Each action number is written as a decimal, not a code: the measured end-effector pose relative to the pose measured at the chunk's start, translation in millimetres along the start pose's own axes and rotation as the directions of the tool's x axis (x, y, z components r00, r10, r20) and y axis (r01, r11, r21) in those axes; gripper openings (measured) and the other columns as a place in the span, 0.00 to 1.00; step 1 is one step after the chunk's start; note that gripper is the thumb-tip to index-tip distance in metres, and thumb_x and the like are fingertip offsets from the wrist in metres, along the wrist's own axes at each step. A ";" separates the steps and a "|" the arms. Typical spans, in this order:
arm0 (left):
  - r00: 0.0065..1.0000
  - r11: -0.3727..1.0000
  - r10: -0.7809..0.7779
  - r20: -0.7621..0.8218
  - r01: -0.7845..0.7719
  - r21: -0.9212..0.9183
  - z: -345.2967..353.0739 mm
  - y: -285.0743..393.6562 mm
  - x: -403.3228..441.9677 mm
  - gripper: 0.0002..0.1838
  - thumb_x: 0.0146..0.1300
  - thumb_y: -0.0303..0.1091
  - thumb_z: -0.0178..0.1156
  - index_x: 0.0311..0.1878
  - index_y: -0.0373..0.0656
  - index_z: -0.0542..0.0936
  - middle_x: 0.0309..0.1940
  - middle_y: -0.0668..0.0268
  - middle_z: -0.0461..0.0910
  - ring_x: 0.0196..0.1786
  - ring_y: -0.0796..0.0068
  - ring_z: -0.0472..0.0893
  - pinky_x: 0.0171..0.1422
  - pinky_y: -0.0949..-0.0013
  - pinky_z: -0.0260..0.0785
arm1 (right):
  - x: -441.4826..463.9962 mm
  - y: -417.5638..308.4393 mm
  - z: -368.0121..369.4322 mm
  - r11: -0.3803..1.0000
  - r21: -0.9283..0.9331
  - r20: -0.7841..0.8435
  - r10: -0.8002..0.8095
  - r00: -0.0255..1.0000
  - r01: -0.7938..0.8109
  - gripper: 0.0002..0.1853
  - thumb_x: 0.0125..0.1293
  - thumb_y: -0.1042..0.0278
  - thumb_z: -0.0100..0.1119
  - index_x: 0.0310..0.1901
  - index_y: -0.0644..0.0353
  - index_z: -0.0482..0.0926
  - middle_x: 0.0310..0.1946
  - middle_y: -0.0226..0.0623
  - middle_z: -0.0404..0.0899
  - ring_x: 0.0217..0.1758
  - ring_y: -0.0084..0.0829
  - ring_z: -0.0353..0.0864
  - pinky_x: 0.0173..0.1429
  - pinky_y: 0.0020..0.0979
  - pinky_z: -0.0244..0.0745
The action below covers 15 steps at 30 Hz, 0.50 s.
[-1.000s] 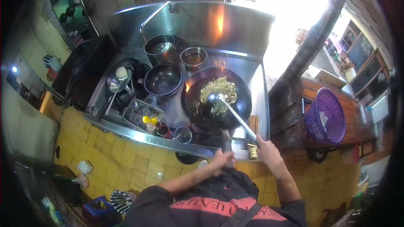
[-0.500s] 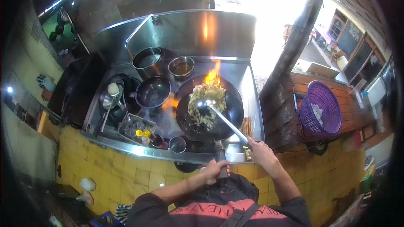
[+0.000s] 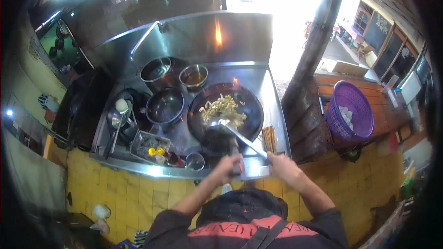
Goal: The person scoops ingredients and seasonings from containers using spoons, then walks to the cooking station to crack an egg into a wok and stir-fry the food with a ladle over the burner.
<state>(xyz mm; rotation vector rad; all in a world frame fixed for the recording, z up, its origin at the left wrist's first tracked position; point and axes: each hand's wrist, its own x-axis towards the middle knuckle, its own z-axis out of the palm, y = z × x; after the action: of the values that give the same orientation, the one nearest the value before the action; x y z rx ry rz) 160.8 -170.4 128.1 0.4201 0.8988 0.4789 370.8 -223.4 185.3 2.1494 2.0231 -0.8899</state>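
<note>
A large black wok (image 3: 249,101) sits over the stove with pale food in strips (image 3: 224,110) in it. My left hand (image 3: 227,168) is wrapped round the wok's handle at the front edge of the stove. In my right hand (image 3: 282,165) is the long handle of a metal ladle (image 3: 242,138); its bowl rests at the near side of the food, touching it or just above it. A small flame (image 3: 235,81) shows at the wok's far rim.
Left of the wok stand a dark pan (image 3: 164,106), a deep pot (image 3: 156,70) and a steel bowl of liquid (image 3: 194,76). Yellow-capped bottles (image 3: 156,152) and a metal cup (image 3: 195,161) line the front edge. A bundle of sticks (image 3: 269,139) lies right; a purple basket (image 3: 353,110) stands on the wooden table.
The wok and my left hand have moved forward, away from my body. The tall flame has shrunk to a small one. The food has dropped lower and gathered in the wok.
</note>
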 end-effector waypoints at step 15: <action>0.958 0.957 0.285 0.035 -0.282 -0.073 -81.0 -46.4 96.6 0.10 0.62 0.32 0.54 0.37 0.42 0.62 0.23 0.64 0.71 0.22 0.74 0.73 0.26 0.68 0.70 | 17.1 16.7 2.3 0.997 0.027 -0.465 -0.049 0.884 0.070 0.25 0.57 0.64 0.57 0.58 0.49 0.68 0.33 0.47 0.78 0.36 0.46 0.79 0.40 0.42 0.74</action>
<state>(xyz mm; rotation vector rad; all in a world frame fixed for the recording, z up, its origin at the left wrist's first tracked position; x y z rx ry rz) 155.9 -142.5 -3.3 0.4993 0.7795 0.7582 385.0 -211.4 170.3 2.5310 2.2974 -0.4476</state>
